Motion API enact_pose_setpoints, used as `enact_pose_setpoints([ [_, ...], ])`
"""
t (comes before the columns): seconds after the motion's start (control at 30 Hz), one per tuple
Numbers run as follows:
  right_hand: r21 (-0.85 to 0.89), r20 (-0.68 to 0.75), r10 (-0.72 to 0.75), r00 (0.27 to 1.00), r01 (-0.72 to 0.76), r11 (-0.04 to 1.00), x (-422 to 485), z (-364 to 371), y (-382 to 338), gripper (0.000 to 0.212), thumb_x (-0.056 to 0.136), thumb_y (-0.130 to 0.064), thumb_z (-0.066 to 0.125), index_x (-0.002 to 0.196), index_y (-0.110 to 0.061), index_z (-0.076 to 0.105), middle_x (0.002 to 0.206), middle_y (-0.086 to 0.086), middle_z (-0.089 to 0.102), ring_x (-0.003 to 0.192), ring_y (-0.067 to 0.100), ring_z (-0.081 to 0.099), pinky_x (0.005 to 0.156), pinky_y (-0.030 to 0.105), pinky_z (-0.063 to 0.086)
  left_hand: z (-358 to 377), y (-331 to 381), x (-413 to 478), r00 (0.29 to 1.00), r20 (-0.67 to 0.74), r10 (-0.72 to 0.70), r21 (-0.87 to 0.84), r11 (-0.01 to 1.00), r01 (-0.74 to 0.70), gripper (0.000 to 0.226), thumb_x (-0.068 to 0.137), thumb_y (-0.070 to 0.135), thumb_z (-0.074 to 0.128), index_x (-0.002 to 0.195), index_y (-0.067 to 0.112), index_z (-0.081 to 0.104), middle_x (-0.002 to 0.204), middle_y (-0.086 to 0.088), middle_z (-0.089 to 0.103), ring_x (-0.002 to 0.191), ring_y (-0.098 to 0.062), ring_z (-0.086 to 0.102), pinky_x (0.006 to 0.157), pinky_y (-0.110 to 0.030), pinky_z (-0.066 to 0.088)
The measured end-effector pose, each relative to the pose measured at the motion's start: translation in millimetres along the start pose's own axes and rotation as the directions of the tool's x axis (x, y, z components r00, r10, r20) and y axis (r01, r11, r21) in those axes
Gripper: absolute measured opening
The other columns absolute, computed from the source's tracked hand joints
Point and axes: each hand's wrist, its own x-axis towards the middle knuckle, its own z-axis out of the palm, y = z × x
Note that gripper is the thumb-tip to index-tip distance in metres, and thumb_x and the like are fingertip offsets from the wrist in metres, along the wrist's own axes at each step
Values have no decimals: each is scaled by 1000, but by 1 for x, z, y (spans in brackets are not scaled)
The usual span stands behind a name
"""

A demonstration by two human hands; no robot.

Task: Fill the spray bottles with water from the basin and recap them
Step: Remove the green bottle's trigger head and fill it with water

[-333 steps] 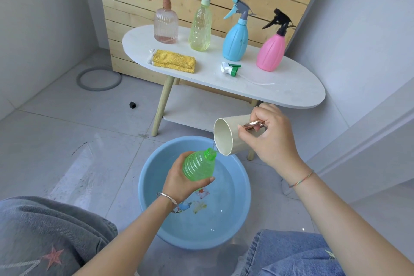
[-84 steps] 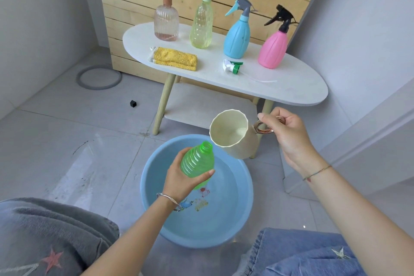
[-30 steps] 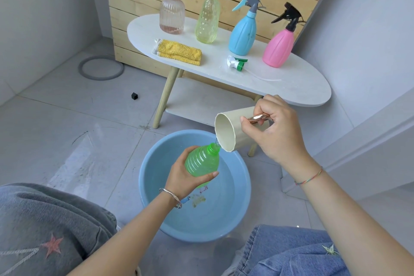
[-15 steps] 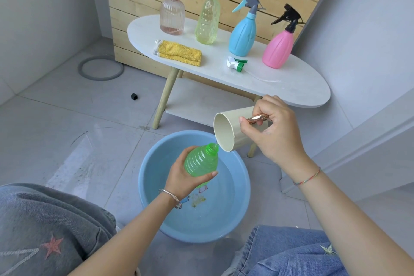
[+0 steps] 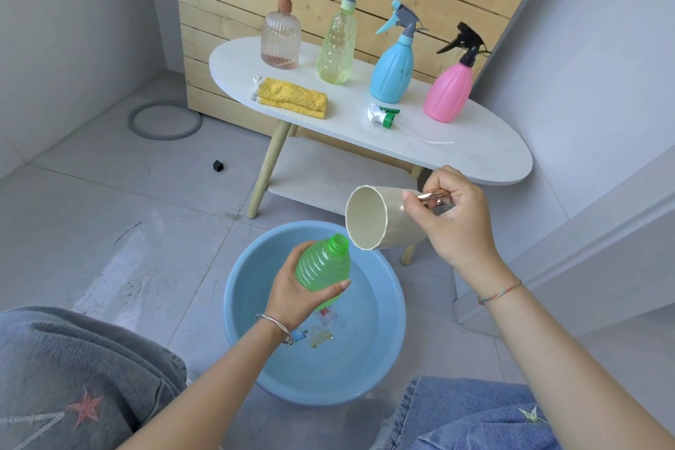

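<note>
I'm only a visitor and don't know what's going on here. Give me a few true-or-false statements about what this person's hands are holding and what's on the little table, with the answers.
1. The left hand grips an uncapped green bottle above the blue basin. True.
2. The right hand holds a spray head. False: it holds a cream cup by the handle, and the loose spray head lies on the white table.
3. The blue bottle on the table has its sprayer on. True.
4. The pink bottle has no sprayer. False: the pink bottle has a black sprayer on.
</note>
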Motion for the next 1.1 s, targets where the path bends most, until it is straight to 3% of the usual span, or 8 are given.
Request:
enact_pose_setpoints([
  [0.13,-47,42,-138,989,140,989,-2,2,-9,33,75,-24,65,58,-15,38,60,-7,39,65,15,39,60,27,32,2,-2,-1,1000,20,4,24,1000,-4,71,55,41,91,116,33,54,111,16,64,105,2,58,86,-8,42],
  [0.33,-136,64,-276,959,282,950,-3,7,-19,30,75,-24,63,63,-22,36,62,-15,31,66,12,30,61,26,27,2,0,-2,1000,17,-1,27,1000,1,73,49,57,85,113,41,53,110,21,63,108,0,57,91,-18,44],
  [0.73,-270,153,-441,884,467,842,-5,13,-26,29,77,-22,62,59,-9,44,62,-4,35,68,11,25,69,25,24,2,2,-1,1000,11,9,45,999,-10,76,50,57,85,116,38,53,112,18,63,109,-2,57,93,-23,46],
  [0.97,-272,154,-475,866,499,823,-5,13,-27,29,78,-21,63,59,-8,45,62,-2,37,68,10,25,71,23,21,3,6,-2,1000,9,8,35,999,-8,67,58,36,91,112,37,53,107,18,64,102,2,58,82,-8,43],
  [1.1,-196,58,-373,926,377,905,-5,9,-24,30,77,-22,63,59,-10,42,62,-6,34,67,11,28,65,27,27,5,12,-2,1000,3,5,18,1000,-5,65,59,33,91,111,38,53,106,18,64,100,7,57,81,-6,42],
])
